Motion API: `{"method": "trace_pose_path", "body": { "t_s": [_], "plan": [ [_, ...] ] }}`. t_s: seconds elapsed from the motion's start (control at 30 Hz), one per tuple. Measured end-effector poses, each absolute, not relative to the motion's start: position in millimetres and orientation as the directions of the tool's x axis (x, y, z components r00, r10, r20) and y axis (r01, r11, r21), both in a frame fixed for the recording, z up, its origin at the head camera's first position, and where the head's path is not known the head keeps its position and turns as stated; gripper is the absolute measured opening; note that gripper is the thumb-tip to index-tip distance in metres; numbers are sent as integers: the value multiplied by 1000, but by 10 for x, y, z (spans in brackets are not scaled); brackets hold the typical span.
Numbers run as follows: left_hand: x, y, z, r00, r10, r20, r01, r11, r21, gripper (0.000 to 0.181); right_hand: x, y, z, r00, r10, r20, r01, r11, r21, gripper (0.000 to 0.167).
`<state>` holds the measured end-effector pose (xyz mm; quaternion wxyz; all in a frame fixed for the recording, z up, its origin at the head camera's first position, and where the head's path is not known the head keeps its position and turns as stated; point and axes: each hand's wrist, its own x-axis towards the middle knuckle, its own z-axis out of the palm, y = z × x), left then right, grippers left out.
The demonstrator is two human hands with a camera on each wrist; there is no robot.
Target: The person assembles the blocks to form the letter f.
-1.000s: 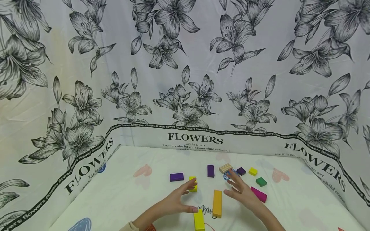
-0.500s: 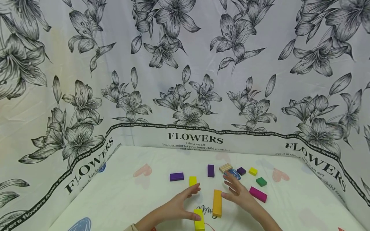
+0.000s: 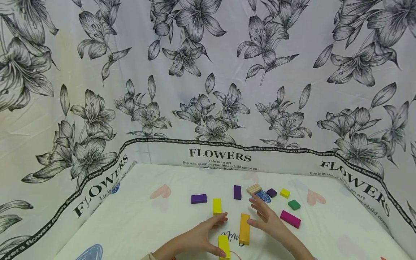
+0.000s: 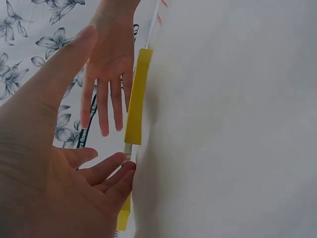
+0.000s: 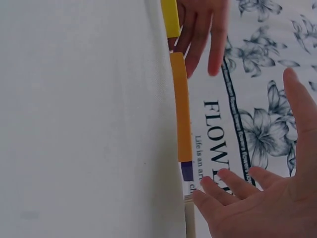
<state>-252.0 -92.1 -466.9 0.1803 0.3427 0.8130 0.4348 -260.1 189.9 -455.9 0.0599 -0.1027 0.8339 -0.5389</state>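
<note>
My left hand hovers at the near middle of the cloth with its fingers spread. In the head view its thumb overlaps the near yellow block, but the left wrist view shows a gap between them. Beyond its fingertips lies a second yellow block. To the right, my right hand is held with fingers apart beside the long orange block. Its thumb tip meets the orange block's edge in the head view; the right wrist view shows the thumb raised away. Neither hand holds anything.
Farther back lie two purple blocks, a striped wooden piece, a small dark purple block, a small yellow block, a green block and a magenta block. A flower-printed curtain surrounds the white cloth.
My left hand has moved slightly right and toward me, uncovering the second yellow block. The right hand has shifted left and a little nearer, toward the orange block. The blocks have stayed put.
</note>
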Motion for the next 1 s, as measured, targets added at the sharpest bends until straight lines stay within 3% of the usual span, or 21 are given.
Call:
{"method": "trace_pose_path", "body": {
  "t_s": [0.37,0.7,1.0],
  "plan": [
    [-2493,-901,-4688,-690,724,-17,391,391,833,98,-2582,1870,-4574,-966,-258,13,-116,388,-914,91],
    [-2468,-876,-4725,-724,686,-73,279,388,878,96,-2587,1863,-4653,-962,-273,-25,-93,408,-908,93],
    [-2452,-861,-4738,-724,687,-61,280,373,885,96,-2572,1860,-4691,-959,-279,-48,-79,426,-901,95]
  ]
}}
